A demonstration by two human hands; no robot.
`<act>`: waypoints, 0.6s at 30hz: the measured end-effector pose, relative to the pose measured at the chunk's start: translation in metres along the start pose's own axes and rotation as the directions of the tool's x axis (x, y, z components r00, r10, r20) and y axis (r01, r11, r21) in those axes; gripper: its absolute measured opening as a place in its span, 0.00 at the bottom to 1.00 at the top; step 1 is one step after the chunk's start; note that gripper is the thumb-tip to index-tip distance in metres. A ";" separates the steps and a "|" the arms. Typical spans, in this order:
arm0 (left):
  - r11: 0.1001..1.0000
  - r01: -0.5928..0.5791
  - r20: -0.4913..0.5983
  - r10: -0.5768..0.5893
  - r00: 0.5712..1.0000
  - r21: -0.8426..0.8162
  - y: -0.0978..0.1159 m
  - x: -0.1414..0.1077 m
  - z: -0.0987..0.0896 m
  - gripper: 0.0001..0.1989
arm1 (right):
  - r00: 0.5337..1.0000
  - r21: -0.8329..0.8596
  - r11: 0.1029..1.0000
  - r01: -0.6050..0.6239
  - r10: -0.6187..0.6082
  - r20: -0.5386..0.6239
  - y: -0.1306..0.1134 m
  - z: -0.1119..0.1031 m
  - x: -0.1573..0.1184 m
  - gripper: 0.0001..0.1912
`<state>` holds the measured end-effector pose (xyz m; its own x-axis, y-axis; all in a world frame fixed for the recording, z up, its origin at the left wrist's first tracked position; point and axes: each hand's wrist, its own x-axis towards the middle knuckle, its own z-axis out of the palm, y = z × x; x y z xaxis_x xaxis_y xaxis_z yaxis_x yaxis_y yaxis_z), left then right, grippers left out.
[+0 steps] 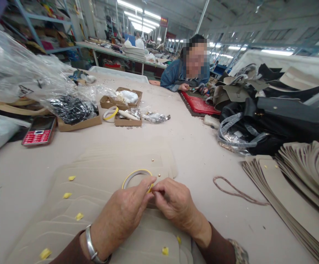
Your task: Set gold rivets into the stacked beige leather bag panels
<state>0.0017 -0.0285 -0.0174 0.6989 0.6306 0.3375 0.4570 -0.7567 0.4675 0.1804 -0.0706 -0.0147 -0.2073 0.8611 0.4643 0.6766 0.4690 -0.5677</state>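
My left hand point(126, 207), with a silver bracelet at its wrist, grips a yellow-edged roll of tape point(136, 172). Beside it, my right hand point(174, 200) pinches at the tape's near right edge, thumb and forefinger together; any small piece between them is too small to make out. Both hands are over a spread of overlapping beige panels point(93, 172). Small yellow tape pieces point(79, 216) stick to several panels. Two small metal studs point(159, 175) show on the panels just beyond my hands.
On the left are a red phone point(39, 131) and a cardboard tray point(79, 123) of bagged black parts. Small boxes point(128, 121) lie farther back. Black bags point(280, 121), stacked beige strips point(285, 190) and a cord loop point(238, 190) are right. A person leans on the far edge.
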 end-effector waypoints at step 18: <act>0.994 -0.053 -0.210 0.072 0.975 0.096 0.006 0.007 -0.002 0.10 | 0.702 0.538 0.527 -0.657 0.688 0.184 -0.014 0.006 0.016 0.06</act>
<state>0.0082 -0.0282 -0.0103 0.5992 0.5962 0.5342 0.4700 -0.8022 0.3682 0.1633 -0.0621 -0.0038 0.1895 0.9634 -0.1894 0.1126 -0.2130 -0.9706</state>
